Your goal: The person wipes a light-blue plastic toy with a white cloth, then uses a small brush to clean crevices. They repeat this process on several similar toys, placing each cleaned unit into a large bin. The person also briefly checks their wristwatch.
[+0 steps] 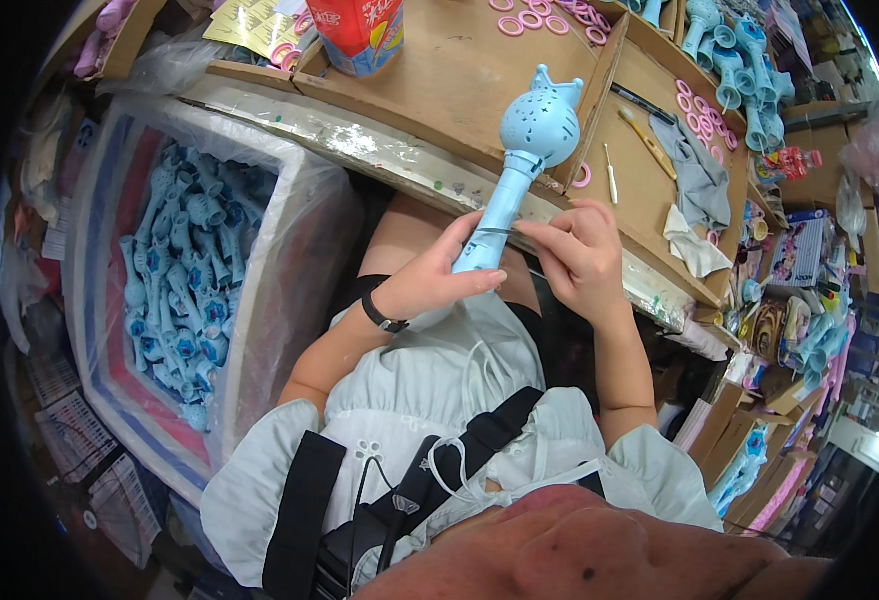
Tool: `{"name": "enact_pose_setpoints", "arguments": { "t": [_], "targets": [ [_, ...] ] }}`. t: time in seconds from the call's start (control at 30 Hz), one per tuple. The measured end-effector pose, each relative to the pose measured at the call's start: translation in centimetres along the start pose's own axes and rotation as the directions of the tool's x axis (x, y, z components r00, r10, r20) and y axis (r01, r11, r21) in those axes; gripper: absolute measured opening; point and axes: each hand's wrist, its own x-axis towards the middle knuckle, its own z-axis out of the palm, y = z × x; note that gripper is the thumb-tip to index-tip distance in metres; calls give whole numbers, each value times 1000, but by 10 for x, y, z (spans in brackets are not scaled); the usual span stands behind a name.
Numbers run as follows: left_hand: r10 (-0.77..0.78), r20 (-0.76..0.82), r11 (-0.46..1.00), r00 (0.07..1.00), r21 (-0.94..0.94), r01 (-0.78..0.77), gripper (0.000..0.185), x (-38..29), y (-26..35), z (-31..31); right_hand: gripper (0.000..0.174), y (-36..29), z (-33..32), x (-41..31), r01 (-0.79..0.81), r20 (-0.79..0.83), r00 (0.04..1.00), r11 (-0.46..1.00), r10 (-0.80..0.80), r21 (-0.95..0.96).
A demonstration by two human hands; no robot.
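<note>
My left hand (439, 274) is wrapped around the handle of a light blue plastic toy wand (518, 169), held over my lap at the table's front edge. The wand's round head has small cut-outs and a crown shape on top, and it points away from me. Close to the handle's right side, my right hand (578, 251) pinches a thin dark strip or tool (495, 230) between thumb and finger. This piece lies across the handle; its exact kind cannot be told.
Left stands a plastic-lined bin with many blue wand parts (184, 277). Cardboard trays on the table hold pink rings (557, 25), a red bag (360, 34), a black marker (642, 103), a yellow-handled brush (649, 144), a white-handled pick (611, 176) and a grey cloth (691, 169).
</note>
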Motion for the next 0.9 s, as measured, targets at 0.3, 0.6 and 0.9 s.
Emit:
{"name": "enact_pose_setpoints", "arguments": {
  "t": [0.3,0.6,0.9],
  "targets": [
    [-3,-11,994,1000,-109,2,58,2,-2,-1,29,8,4,-9,-237,-142,964,969,226,-68],
    [17,-3,922,1000,-387,-17,46,11,-12,-13,16,48,-23,-44,-657,-588,711,662,385,-361],
    [3,-19,908,1000,-419,-10,45,13,-15,-11,11,-35,42,-26,-563,-59,770,721,635,405]
  ]
}}
